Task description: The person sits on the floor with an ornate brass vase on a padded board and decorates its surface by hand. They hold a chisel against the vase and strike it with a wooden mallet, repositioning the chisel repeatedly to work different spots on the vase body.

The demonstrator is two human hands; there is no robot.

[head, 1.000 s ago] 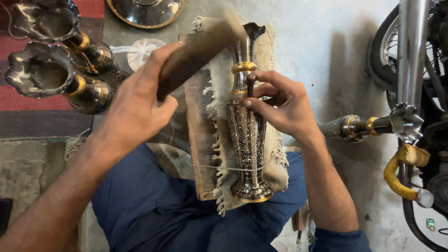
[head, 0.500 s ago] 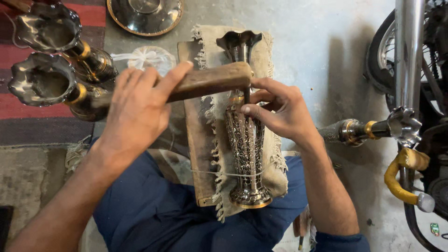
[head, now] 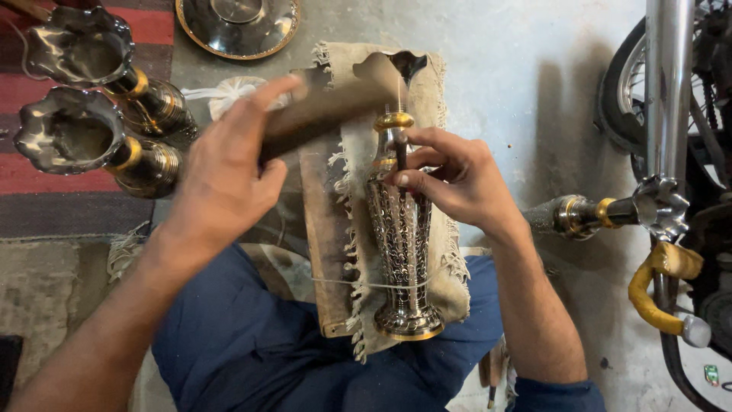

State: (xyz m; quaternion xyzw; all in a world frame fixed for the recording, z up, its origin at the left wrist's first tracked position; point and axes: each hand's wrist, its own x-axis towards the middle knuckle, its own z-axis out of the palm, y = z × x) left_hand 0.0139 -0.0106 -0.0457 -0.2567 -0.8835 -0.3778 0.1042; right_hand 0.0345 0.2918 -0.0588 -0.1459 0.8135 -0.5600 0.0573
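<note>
Left hand (head: 225, 172): grasps a wooden mallet (head: 328, 114), raised above the vase.
Right hand (head: 457, 179): pinches a thin chisel (head: 399, 156) against the engraved vase (head: 400, 244).
Beneath both: fringed cloth (head: 442, 252).

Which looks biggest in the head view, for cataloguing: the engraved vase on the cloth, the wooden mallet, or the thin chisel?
1. Engraved vase, longest and widest.
2. Wooden mallet in the left hand, blurred, so its extent is unsure.
3. Thin chisel in the right hand, mostly hidden.
</note>
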